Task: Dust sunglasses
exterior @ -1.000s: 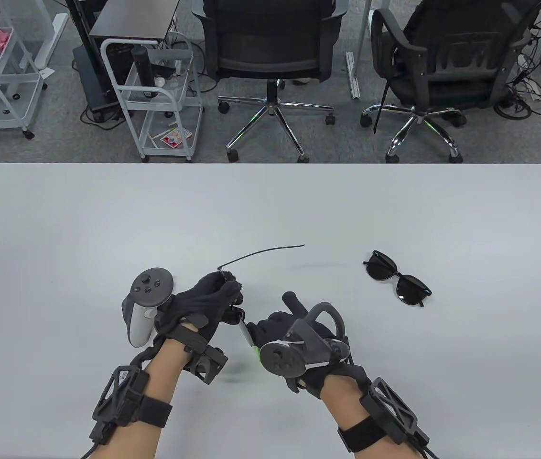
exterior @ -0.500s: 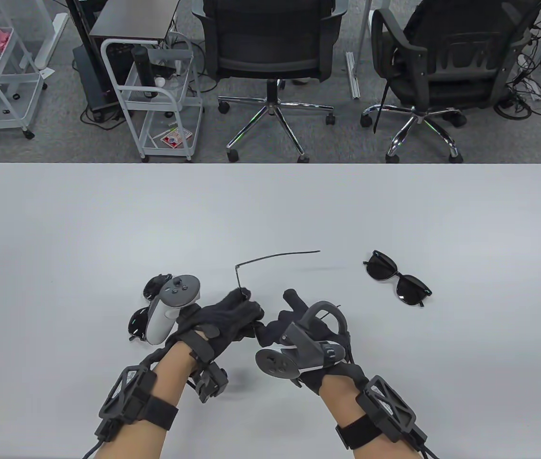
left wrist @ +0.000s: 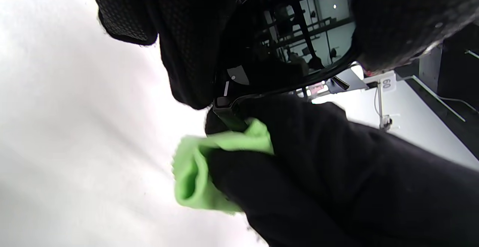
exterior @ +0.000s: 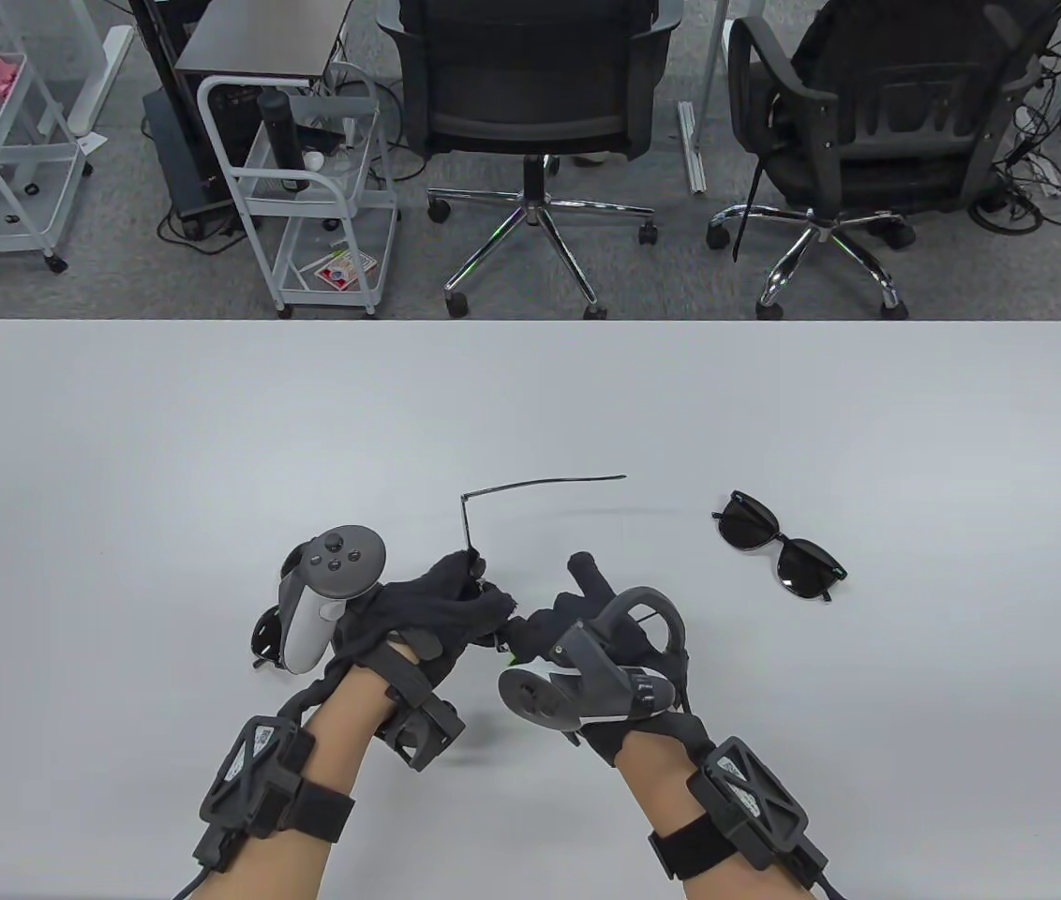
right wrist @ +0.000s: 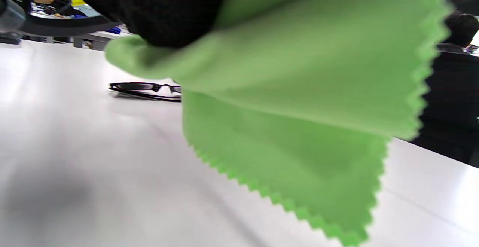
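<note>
Mid-wipe: sunglasses (left wrist: 299, 45) gripped in left hand (exterior: 441, 609) above the table (exterior: 118, 450), cloth (right wrist: 299, 90) pinched by right hand (exterior: 577, 637) at the hinge; next, sliding along the lens.

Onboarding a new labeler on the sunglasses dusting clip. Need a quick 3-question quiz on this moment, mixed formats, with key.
1. True or false: the right hand holds a green cloth.
2. Multiple choice: where is the second pair of sunglasses? A) in the left hand; B) lying on the table, to the right of both hands; C) on a chair.
3. Fill in: the held sunglasses have one temple arm swung ____.

Key
1. True: the cloth shows in both wrist views.
2. B: folded, untouched.
3. Open: it sticks out above the left hand, which grips the frame.
</note>
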